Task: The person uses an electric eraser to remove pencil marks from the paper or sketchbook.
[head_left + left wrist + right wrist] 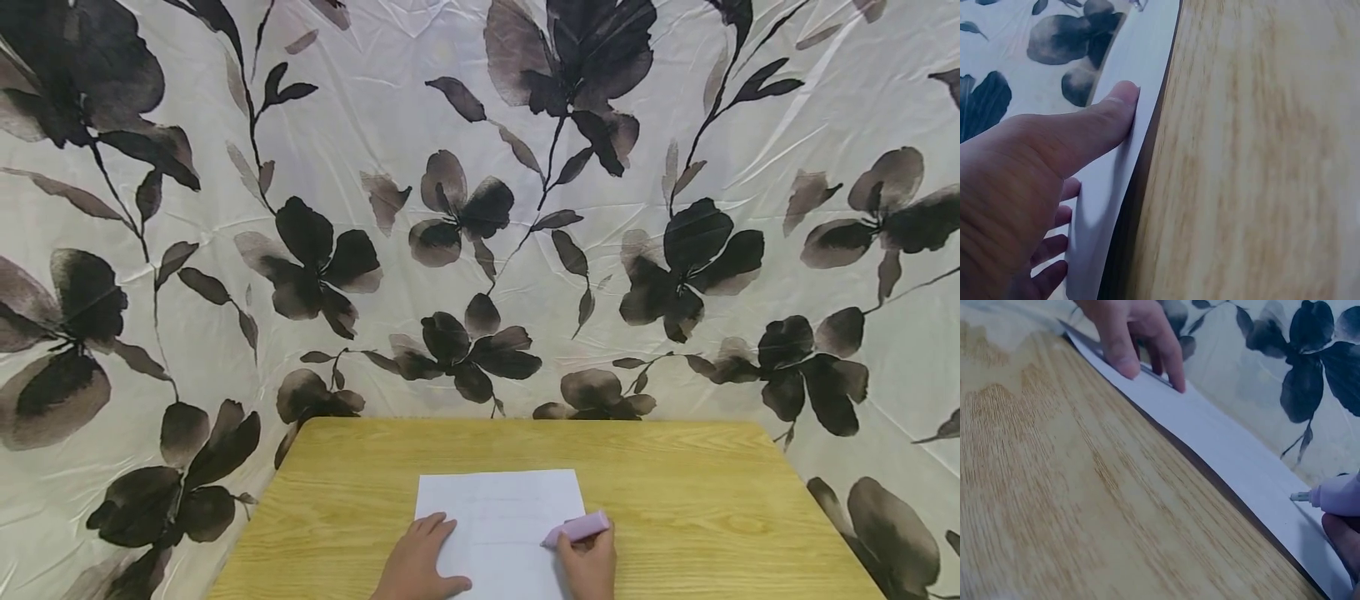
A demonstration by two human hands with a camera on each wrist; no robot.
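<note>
A white sheet of paper (510, 500) lies on the wooden table, with faint lines across it. My left hand (420, 558) rests on the sheet's left side, fingers and thumb spread apart; in the left wrist view its thumb (1100, 122) lies along the paper (1147, 62). At the right side of the sheet, my right hand (592, 567) grips a thick lilac marker (583, 527), tilted with its tip down at the end of a faint line. The right wrist view shows the pale tip of the marker (1338, 497) close over the sheet (1210, 437).
The yellowish wood-grain table (675, 500) extends to both sides and behind the paper. A white cloth (585, 317) printed with dark flowers hangs behind the table and down its sides.
</note>
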